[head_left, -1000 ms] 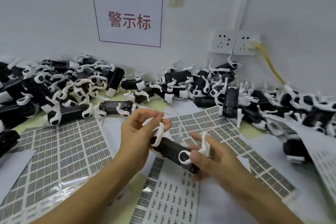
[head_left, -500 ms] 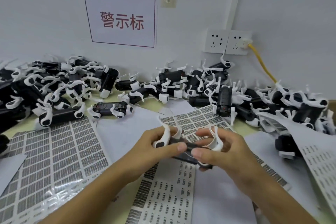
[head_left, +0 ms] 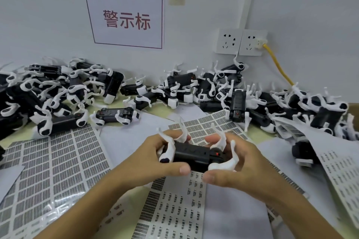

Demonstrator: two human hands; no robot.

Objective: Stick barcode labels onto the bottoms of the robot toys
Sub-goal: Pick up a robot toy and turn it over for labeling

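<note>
Both hands grip one toy (head_left: 194, 154) above the desk (head_left: 161, 109), over the label sheets (head_left: 174, 213). The left hand (head_left: 147, 159) curls round the head end, thumb along the near side. The right hand (head_left: 239, 165) curls round the tail end, with white legs passing between its fingers.

Change over the last second: the toy was tilted, with the left hand pinching one leg above it. The toy now lies level, underside up, legs pointing upward, and the left hand has moved down onto the body.

Judgement: the bottom face is now presented for labelling. No label is visible on the underside or on either hand's fingertips. The next step is likely to free one hand and peel a label from a sheet.

The unlabelled stock (head_left: 58, 99) is piled along the wall.
</note>
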